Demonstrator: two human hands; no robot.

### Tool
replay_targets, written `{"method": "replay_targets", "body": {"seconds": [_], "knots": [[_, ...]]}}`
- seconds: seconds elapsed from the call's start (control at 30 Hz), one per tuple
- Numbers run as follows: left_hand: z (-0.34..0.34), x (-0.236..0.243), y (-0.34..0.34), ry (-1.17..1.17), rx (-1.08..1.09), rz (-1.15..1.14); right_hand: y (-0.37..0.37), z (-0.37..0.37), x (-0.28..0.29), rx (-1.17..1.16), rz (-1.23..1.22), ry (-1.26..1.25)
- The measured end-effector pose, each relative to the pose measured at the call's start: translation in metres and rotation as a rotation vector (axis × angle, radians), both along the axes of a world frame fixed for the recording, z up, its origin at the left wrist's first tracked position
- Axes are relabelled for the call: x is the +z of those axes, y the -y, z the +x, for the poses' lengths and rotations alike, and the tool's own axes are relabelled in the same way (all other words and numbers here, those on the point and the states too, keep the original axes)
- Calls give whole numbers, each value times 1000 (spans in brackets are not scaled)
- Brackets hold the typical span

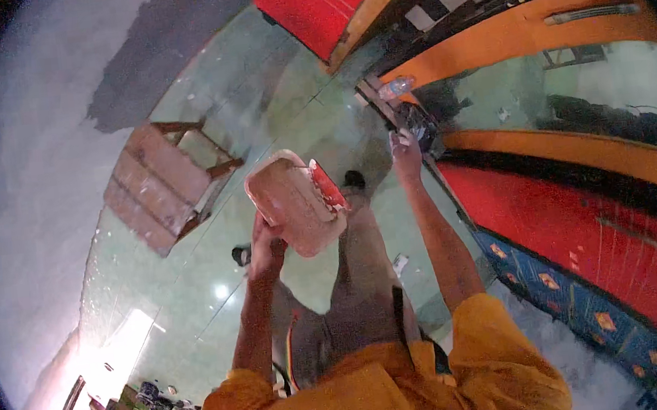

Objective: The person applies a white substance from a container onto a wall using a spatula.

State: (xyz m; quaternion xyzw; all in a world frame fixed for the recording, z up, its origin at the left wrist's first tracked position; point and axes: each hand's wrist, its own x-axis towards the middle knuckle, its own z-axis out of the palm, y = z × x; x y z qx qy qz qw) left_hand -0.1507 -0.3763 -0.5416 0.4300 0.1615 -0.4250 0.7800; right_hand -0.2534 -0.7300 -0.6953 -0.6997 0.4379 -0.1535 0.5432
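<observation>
A pale, shallow rectangular tray (287,209) is gripped at its left side by my left hand (267,242). A red flat piece (324,181) with whitish paste on it, perhaps a scraper, lies at the tray's right side. My right hand (405,151) is raised at the edge of the orange cabinet, beside dark clutter (420,127) on a ledge. Its fingers are curled and have white smears; what is between them, if anything, is too small to make out. A clear plastic bottle (396,88) lies just beyond it.
A wooden stool (152,191) stands on the tiled floor (227,304) at left, near a wall with a grey patch (144,48). An orange cabinet (545,134) with a mirror and red panels lines the right. A red panel (308,7) stands at the top.
</observation>
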Motion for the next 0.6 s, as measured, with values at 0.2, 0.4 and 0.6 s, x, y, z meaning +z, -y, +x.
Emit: {"method": "replay_targets", "body": {"seconds": [0.2,0.4,0.6], "knots": [[8,-86,151,-11,49,-110,209,62,-133,20,-664,-50],[13,-147,195,-7,102,-103,252,92,-218,152,-385,-118],[30,-169,197,101,35,134,201,127,-230,-271,-249,-35]]}}
